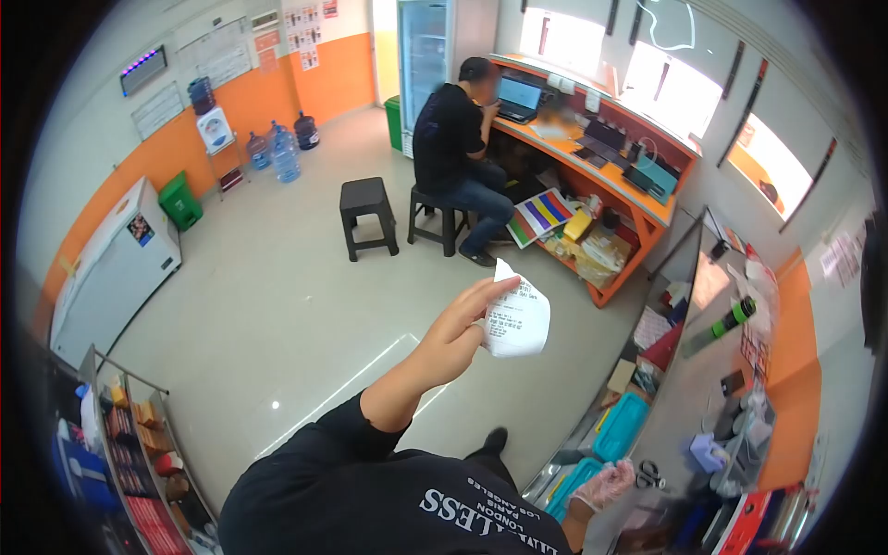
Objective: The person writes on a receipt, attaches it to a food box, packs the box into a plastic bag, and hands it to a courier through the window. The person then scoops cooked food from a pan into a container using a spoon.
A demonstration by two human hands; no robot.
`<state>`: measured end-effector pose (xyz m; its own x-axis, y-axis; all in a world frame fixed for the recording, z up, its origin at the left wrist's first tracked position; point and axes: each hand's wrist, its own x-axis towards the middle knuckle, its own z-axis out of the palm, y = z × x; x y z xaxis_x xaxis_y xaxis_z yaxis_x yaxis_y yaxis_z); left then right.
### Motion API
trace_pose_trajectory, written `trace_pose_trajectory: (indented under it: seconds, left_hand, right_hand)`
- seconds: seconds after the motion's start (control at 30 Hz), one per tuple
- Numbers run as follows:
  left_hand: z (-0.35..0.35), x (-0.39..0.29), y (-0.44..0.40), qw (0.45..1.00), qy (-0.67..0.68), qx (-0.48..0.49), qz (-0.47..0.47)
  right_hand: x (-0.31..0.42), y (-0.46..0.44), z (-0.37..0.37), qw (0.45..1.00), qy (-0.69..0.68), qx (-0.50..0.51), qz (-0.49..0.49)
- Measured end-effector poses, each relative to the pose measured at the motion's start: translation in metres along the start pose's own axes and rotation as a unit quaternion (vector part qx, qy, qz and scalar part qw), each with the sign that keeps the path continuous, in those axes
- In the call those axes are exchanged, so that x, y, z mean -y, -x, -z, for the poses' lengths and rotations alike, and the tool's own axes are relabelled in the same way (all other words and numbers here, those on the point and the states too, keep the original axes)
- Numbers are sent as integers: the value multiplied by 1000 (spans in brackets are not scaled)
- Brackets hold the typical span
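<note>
Left hand (451,335) clamped on a printed paper receipt (518,328), gripping its left side and top; sheet in the air above the floor, print facing the wearer. Right hand (604,485), in a clear plastic glove, low by the right tabletop (689,393), just beside dark-handled scissors (650,474); fingers together or apart, cannot tell.

Risks (judged): thin sheet, held at one side only, so a loosened grip or a draught could let it flap or drop; a harder squeeze could crease the print. Gloved hand swept sideways could knock the scissors or snag its film on them. Loose film would probably handle paper poorly.

Surroundings: teal trays (622,427) near the gloved hand; green-banded bottle (733,316) farther along that tabletop. Ahead, a black stool (367,205) beside a seated person (449,139) at an orange tabletop (634,194) bearing a laptop (518,95); stool and sitter obstruct the way to the glass-door fridge (424,65). Left: stocked rack (153,453) hems in that side, chest freezer (120,268) beyond
</note>
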<state>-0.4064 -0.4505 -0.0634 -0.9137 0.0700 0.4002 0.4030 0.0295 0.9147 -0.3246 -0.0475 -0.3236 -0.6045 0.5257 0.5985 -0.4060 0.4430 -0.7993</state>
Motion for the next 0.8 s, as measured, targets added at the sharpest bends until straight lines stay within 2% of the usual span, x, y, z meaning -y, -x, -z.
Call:
trace_pose_trajectory:
  seconds: [0.03, 0.1, 0.17, 0.23, 0.3, 0.33, 0.4, 0.47, 0.57, 0.63, 0.67, 0.7, 0.77, 0.8]
  left_hand:
    - [6, 11, -15, 1000, -4, -10, 1]
    - [12, 32, -42, 990, -128, -35, -45]
    - [17, 47, -74, 990, -128, -54, -28]
    - [21, 63, -111, 989, -128, -74, -12]
    - [28, 86, -149, 971, -206, -105, -55]
    - [31, 91, -165, 970, -210, -109, -51]
    - [41, 101, -200, 947, -274, -145, -85]
    - [49, 112, -227, 938, -289, -180, -64]
    - [67, 131, -258, 923, -308, -229, -23]
    - [82, 149, -275, 915, -315, -250, -3]
    - [90, 159, -284, 907, -330, -260, 4]
    - [99, 170, -294, 900, -343, -269, 10]
    - [118, 192, -317, 895, -347, -278, 10]
    - [128, 203, -329, 892, -351, -286, 11]
  right_hand:
    - [-9, -18, -11, 998, 4, 6, 59]
    - [-36, -49, -25, 999, 1, 14, 34]
    - [-75, -89, -47, 998, 44, -38, 20]
    - [-109, -135, -76, 999, 9, -22, 46]
    - [-142, -176, -100, 998, -40, -41, 26]
    - [-126, -198, -121, 997, 15, -34, 71]
    - [-148, -237, -161, 997, -36, -28, 61]
    - [-178, -275, -202, 995, -87, -17, 48]
    - [-203, -316, -264, 990, -106, 30, 85]
    - [-180, -334, -316, 991, 61, 32, 113]
    - [-181, -340, -334, 995, 21, 70, 69]
    - [-178, -344, -355, 995, 20, 74, 69]
    - [-171, -348, -394, 972, 162, 125, 113]
    - [-172, -348, -408, 972, 165, 123, 112]
